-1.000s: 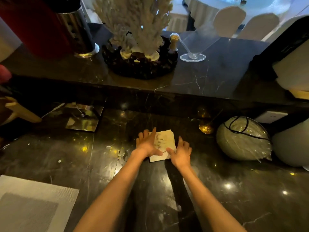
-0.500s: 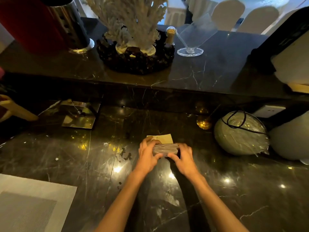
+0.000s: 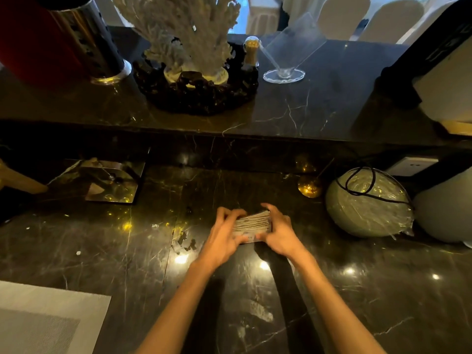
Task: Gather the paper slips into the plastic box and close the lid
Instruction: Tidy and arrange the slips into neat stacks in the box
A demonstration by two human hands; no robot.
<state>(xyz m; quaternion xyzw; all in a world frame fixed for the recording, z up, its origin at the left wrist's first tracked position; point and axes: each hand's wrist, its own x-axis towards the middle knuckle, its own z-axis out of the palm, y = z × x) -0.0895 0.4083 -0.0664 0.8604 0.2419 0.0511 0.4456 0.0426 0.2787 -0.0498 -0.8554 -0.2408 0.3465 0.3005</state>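
Note:
A thick stack of pale paper slips (image 3: 253, 222) stands on its edge on the dark marble counter (image 3: 127, 251), its layered edges facing me. My left hand (image 3: 224, 236) presses the stack's left side and my right hand (image 3: 279, 232) presses its right side, fingers curled over the top. A loose slip with print (image 3: 249, 238) lies flat under the stack's front. I cannot make out a plastic box or lid among the dark reflections.
A shiny metal napkin holder (image 3: 107, 183) stands at the left. A round pale lamp wrapped in plastic with a black cord (image 3: 367, 203) sits right, beside a gold spoon (image 3: 309, 187). A grey placemat (image 3: 43, 320) lies at bottom left. The raised ledge behind holds a coral ornament (image 3: 189, 47).
The slips lay flat under my hands one second ago. Both hands have since squeezed them together and tipped the stack up on its edge.

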